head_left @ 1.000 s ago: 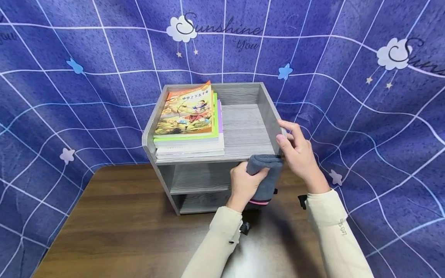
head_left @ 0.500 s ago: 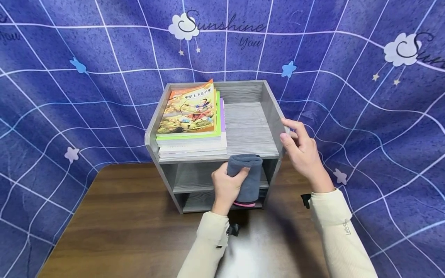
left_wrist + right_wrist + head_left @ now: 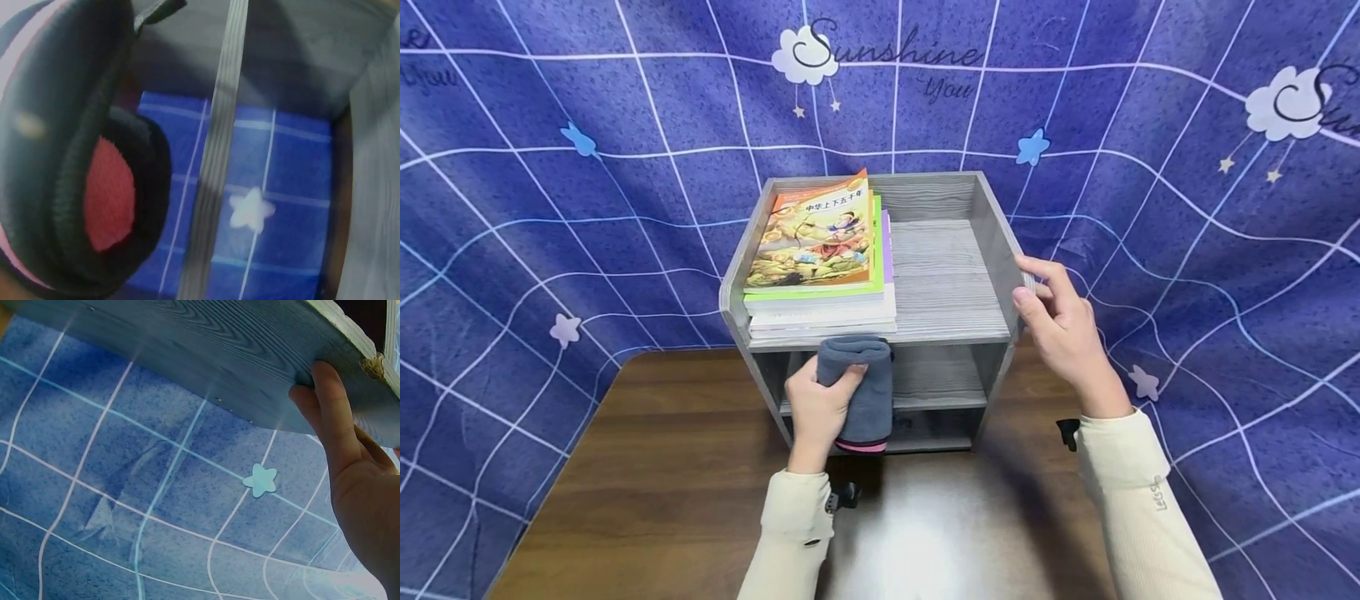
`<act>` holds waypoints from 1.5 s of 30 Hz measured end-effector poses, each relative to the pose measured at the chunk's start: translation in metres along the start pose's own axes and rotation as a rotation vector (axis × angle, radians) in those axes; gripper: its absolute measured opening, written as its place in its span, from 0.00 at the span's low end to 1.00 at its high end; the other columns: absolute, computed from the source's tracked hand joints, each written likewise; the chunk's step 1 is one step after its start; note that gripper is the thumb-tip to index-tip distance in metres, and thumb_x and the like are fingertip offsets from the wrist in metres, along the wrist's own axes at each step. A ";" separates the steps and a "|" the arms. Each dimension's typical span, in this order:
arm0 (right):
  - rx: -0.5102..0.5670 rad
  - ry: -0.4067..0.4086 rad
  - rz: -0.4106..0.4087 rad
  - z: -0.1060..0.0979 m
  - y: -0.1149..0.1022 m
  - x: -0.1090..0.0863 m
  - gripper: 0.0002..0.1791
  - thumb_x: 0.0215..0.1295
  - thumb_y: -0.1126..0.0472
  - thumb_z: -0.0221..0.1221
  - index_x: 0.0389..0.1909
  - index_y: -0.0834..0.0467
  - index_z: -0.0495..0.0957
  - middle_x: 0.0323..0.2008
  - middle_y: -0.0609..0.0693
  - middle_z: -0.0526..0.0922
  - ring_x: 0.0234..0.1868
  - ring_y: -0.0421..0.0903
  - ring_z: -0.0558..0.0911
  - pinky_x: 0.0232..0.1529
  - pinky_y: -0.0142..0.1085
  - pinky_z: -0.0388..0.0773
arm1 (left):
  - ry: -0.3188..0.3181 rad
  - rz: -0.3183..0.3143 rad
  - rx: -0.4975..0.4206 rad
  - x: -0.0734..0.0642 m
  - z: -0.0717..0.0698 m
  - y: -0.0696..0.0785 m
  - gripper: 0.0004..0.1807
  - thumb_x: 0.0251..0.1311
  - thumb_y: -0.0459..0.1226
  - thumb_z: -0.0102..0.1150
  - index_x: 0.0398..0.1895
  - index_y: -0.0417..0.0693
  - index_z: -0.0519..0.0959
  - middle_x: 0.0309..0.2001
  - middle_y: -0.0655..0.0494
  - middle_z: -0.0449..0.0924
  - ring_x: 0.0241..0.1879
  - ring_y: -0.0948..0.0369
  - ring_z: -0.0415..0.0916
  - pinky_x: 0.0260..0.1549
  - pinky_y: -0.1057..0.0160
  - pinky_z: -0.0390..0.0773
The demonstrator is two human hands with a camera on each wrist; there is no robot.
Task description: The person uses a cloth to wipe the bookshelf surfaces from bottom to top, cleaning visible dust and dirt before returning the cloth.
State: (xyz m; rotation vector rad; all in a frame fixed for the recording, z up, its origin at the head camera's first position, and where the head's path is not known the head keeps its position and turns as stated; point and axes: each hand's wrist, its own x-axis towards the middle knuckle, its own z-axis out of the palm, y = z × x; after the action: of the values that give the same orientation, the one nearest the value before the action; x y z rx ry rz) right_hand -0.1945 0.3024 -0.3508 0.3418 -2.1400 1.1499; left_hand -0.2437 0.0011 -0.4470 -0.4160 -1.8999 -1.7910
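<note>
In the head view my left hand (image 3: 820, 407) grips a folded grey cloth (image 3: 867, 408), thumb across its front. The cloth has a dark and pink lower edge and lies against the front edge of the top board of a small grey wood-grain shelf (image 3: 943, 279), below the books. Close up in the left wrist view, the cloth (image 3: 56, 144) shows dark folds with a pink inner side. My right hand (image 3: 1063, 329) holds the shelf's right side panel near its front top corner. In the right wrist view, fingers (image 3: 334, 406) lie along the panel's outer face (image 3: 237, 356).
A stack of books (image 3: 812, 250) fills the left part of the shelf's top. Two lower compartments open toward me. The shelf stands on a brown wooden table (image 3: 670, 467), with a blue patterned curtain (image 3: 647, 167) behind and around it.
My left hand has slid the cloth leftward along the shelf's front edge, from the right corner to below the books. The right hand keeps its hold on the side panel.
</note>
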 end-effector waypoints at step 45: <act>0.033 -0.003 0.036 0.002 -0.001 -0.002 0.22 0.74 0.63 0.55 0.67 0.53 0.71 0.41 0.60 0.87 0.23 0.46 0.80 0.27 0.28 0.75 | -0.312 0.224 -0.067 -0.015 0.029 0.024 0.19 0.48 0.33 0.78 0.45 0.42 0.86 0.41 0.52 0.88 0.40 0.61 0.85 0.41 0.64 0.81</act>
State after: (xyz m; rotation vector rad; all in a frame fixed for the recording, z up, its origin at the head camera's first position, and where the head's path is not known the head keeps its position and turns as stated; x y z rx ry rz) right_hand -0.1930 0.2998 -0.3521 0.3216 -2.1395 1.2068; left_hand -0.2228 0.0333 -0.4355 -0.9417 -1.9070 -1.7215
